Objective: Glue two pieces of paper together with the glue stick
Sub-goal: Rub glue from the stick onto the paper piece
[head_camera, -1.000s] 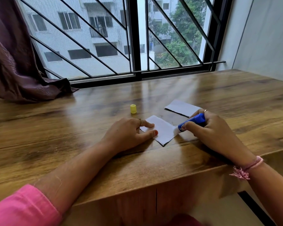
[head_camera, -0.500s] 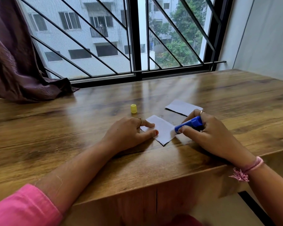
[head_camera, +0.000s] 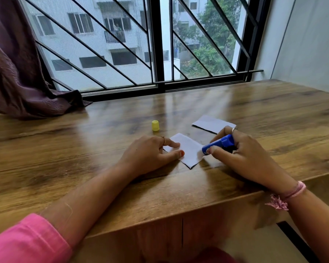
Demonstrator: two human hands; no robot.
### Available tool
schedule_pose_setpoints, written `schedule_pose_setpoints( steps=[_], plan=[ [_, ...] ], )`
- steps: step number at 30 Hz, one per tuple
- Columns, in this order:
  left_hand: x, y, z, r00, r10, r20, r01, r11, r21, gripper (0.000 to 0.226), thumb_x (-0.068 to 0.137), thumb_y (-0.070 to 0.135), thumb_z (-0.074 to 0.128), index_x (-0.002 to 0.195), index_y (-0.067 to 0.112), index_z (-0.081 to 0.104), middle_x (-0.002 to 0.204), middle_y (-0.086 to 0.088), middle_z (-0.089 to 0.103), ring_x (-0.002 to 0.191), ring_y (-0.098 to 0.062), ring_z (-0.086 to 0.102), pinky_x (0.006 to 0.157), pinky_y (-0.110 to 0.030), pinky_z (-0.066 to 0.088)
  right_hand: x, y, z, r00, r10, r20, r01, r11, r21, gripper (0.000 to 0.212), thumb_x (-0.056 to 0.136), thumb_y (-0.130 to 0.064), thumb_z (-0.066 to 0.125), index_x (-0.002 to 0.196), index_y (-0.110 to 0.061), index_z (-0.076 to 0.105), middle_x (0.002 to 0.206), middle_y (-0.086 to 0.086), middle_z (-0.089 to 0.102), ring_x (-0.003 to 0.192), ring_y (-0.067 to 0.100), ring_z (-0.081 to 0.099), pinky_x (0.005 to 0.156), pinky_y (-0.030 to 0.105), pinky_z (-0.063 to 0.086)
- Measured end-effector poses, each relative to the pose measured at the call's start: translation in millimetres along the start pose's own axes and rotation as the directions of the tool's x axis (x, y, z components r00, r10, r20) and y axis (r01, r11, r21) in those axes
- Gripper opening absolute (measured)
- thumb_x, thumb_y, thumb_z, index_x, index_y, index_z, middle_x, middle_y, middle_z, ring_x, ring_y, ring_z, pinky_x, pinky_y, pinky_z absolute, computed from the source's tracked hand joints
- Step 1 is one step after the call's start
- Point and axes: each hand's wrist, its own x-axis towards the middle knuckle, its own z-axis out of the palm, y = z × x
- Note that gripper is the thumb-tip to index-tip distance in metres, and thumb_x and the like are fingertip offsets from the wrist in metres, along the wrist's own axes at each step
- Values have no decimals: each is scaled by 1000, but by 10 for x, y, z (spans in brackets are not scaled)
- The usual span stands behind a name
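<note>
near table edge: left hand [head_camera: 150, 152] flat pinning paper [head_camera: 188, 149]; right hand [head_camera: 243, 154] gripping glue stick [head_camera: 217, 144].

You have two pieces of white paper on the table [head_camera: 273, 114]: one piece [head_camera: 188, 149] near the front edge, the other piece [head_camera: 213, 123] just behind it, toward the window side. There is one blue glue stick [head_camera: 217, 144], one yellow cap [head_camera: 155, 125], and two hands: left hand [head_camera: 148, 154], right hand [head_camera: 243, 154].
</note>
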Motion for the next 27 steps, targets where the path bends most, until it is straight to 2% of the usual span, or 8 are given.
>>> schedule_pose_setpoints(
  steps=[3, 7, 11, 15, 20, 24, 27],
  plan=[
    [2, 0, 2, 1000, 1, -1, -1, 1000, 3, 35, 82, 58, 61, 110, 39, 69, 43, 10, 34, 44, -3, 39, 48, -23, 26, -33, -34, 5, 996, -57, 75, 56, 998, 11, 20, 72, -38, 61, 80, -19, 61, 59, 8, 62, 44, 10, 45, 46, 17, 34],
    [-4, 1, 1, 1000, 2, 1, -2, 1000, 3, 35, 82, 58, 61, 110, 39, 69, 44, 11, 35, 45, -3, 39, 49, -22, 26, -18, -19, -3, 997, -64, 40, 63, 998, 16, 21, 73, -38, 61, 81, -19, 61, 58, 10, 61, 44, 8, 43, 45, 17, 33],
    [2, -7, 2, 1000, -1, 1, 1, 1000, 3, 34, 82, 58, 61, 109, 40, 69, 43, 11, 35, 45, -1, 40, 48, -21, 26, -44, -46, 15, 985, -118, 127, 115, 993, 30, 17, 75, -34, 62, 84, -21, 61, 57, 2, 57, 44, 5, 45, 46, 12, 33],
    [5, -10, 4, 1000, 0, 1, 0, 1000, -5, 35, 81, 58, 61, 109, 40, 69, 40, 11, 35, 44, -1, 41, 48, -22, 25, -26, -30, 12, 991, -100, 89, 98, 995, 34, 17, 74, -35, 62, 84, -21, 61, 59, 9, 60, 44, 6, 44, 45, 14, 33],
    [10, -8, -5, 1000, 9, 12, -9, 1000, -2, 35, 82, 58, 60, 110, 39, 69, 41, 13, 35, 43, -1, 40, 47, -21, 24, -43, -51, 17, 974, -149, 170, 142, 989, 50, 19, 76, -37, 62, 87, -23, 60, 58, 1, 57, 47, 5, 47, 47, 12, 35],
    [7, -14, 2, 1000, 14, 6, -14, 1000, -5, 35, 82, 58, 60, 111, 38, 69, 44, 13, 36, 46, -3, 38, 49, -23, 26, -34, -46, 17, 983, -138, 121, 131, 989, 63, 16, 75, -33, 63, 86, -21, 60, 55, -2, 53, 44, 4, 45, 46, 11, 33],
    [11, -14, -1, 1000, 17, 14, -17, 1000, -1, 36, 83, 58, 60, 111, 38, 68, 44, 13, 36, 45, -3, 37, 48, -23, 26, -37, -48, 25, 977, -148, 155, 141, 988, 58, 15, 75, -32, 63, 87, -23, 60, 58, -2, 56, 47, 4, 46, 47, 12, 34]
  ],
)
